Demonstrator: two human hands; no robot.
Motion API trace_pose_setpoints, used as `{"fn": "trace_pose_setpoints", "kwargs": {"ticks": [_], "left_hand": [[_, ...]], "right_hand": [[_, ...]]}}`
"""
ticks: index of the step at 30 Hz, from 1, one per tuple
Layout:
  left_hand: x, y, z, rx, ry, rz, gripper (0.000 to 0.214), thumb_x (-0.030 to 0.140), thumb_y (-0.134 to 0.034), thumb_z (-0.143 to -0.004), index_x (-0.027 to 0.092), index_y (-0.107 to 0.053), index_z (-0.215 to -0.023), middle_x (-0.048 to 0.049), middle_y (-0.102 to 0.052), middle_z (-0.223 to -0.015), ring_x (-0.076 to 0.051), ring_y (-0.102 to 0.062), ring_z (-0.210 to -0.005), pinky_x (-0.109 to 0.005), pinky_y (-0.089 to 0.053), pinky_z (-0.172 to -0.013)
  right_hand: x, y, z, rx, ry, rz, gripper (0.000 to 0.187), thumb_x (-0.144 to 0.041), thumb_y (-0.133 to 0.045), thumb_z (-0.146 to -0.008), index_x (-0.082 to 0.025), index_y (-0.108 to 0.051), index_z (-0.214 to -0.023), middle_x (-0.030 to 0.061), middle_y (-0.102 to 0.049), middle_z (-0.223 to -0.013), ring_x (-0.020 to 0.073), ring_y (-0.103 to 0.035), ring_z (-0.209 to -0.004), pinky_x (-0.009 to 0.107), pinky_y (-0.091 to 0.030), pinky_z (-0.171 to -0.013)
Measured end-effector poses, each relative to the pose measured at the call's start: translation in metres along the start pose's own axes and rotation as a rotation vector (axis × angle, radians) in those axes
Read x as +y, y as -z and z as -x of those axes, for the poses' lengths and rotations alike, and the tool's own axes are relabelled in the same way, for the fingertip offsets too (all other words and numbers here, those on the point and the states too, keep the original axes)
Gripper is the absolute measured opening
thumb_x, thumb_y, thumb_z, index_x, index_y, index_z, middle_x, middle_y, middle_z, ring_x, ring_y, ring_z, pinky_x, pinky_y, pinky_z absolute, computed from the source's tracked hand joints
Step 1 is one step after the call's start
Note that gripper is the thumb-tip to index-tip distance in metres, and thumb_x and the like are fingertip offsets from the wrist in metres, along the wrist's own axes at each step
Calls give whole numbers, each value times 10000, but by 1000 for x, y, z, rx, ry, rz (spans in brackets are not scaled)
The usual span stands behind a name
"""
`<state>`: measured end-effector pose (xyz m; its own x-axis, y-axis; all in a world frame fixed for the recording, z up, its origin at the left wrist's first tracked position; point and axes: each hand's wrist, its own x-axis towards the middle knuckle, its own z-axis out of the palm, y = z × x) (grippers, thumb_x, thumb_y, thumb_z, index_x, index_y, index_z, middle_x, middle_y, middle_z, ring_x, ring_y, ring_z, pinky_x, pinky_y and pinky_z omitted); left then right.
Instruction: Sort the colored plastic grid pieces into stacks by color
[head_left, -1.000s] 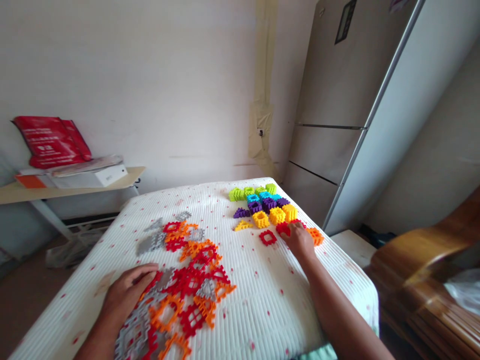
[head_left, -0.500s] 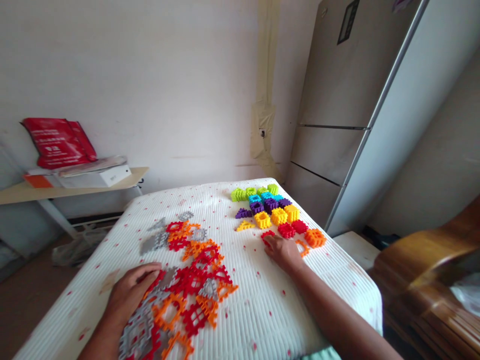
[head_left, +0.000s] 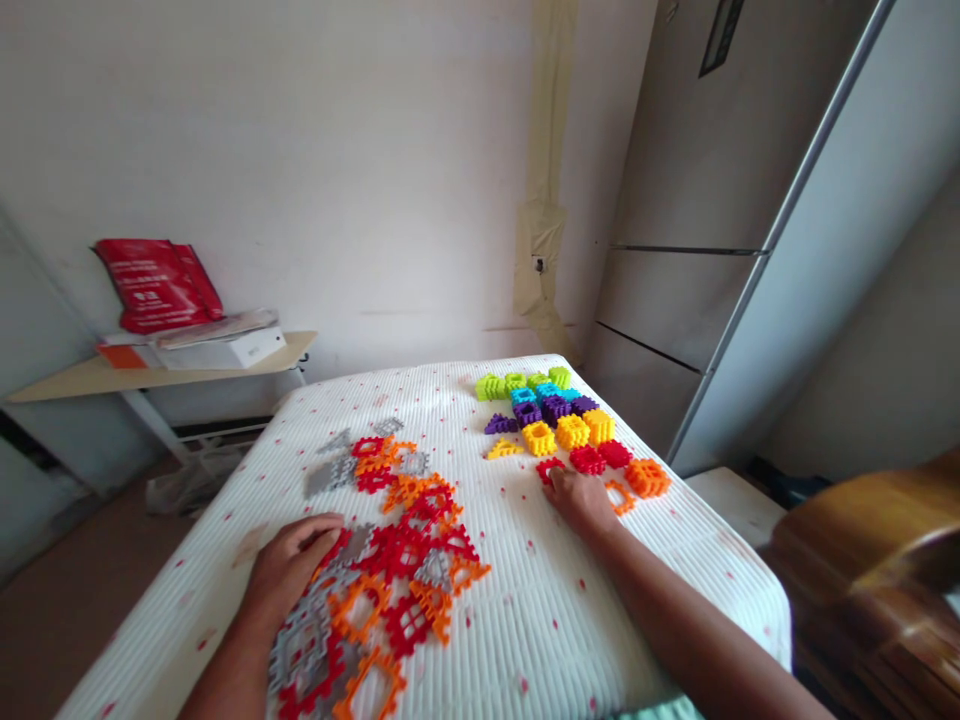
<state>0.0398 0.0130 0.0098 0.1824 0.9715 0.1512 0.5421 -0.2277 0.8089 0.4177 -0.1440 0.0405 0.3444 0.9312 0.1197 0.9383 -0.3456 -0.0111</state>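
Note:
My left hand (head_left: 291,568) rests palm down, fingers curled, on a loose pile of flat red, orange and grey interlocking tiles (head_left: 390,555) on the near left of the white table (head_left: 517,600). My right hand (head_left: 579,497) lies further right, its fingertips on a flat red tile (head_left: 550,469). Just beyond it stand assembled cubes in rows: red cubes (head_left: 600,457), an orange cube (head_left: 648,477), yellow cubes (head_left: 570,432), purple cubes (head_left: 549,409), blue and green cubes (head_left: 517,382). A flat orange tile (head_left: 619,495) lies to the right of my right hand.
A steel refrigerator (head_left: 697,230) stands behind the table's right corner. A low shelf (head_left: 165,372) at the left wall carries a red bag (head_left: 159,284) and a white box. A wooden chair back (head_left: 870,560) is at the right.
My right hand drew back from the red cubes and came down on the single flat red tile. The left hand stayed on the pile. The camera turned a little.

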Motion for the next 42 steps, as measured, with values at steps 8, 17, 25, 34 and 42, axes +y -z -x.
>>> {"fn": "trace_pose_setpoints", "kwargs": {"ticks": [8, 17, 25, 34, 42], "left_hand": [[5, -2, 7, 27, -44, 56, 313, 445, -581, -595, 187, -692, -735, -70, -704, -890, -237, -629, -891, -361, -468, -876], [0, -5, 7, 63, -105, 42, 222, 348, -574, -649, 186, -690, -746, -58, -697, -859, -211, -622, -870, -343, -460, -860], [2, -5, 9, 75, -105, 27, 191, 304, -562, -659, 189, -693, -734, -52, -697, -867, -209, -620, -874, -350, -456, -860], [1, -1, 10, 68, -120, 19, 171, 276, -566, -660, 193, -698, -730, -59, -699, -886, -210, -611, -889, -352, -451, -859], [-4, -1, 9, 50, -141, 26, 179, 300, -573, -670, 196, -701, -738, -61, -695, -880, -211, -609, -884, -345, -456, -851]], "right_hand": [[7, -9, -2, 43, 5, 18, 287, -309, -396, -904, -167, -596, -756, 80, -653, -712, 166, -604, -642, 240, -306, -508], [-14, 5, -3, 241, 125, -75, 258, -333, -435, -877, -189, -625, -975, 82, -681, -875, 192, -628, -713, 249, -348, -543], [-136, 29, -68, 147, 449, -340, 274, -270, -465, -855, -203, -622, -1069, 59, -657, -1037, 163, -595, -928, 242, -423, -781], [-251, 5, -148, -54, 494, -291, 410, -235, -551, -772, -226, -563, -1181, 54, -603, -1177, 197, -475, -1117, 273, -433, -836], [-265, -5, -161, -91, 470, -263, 376, -353, -559, -786, -211, -597, -1133, 93, -637, -1100, 233, -494, -1108, 327, -424, -836]]}}
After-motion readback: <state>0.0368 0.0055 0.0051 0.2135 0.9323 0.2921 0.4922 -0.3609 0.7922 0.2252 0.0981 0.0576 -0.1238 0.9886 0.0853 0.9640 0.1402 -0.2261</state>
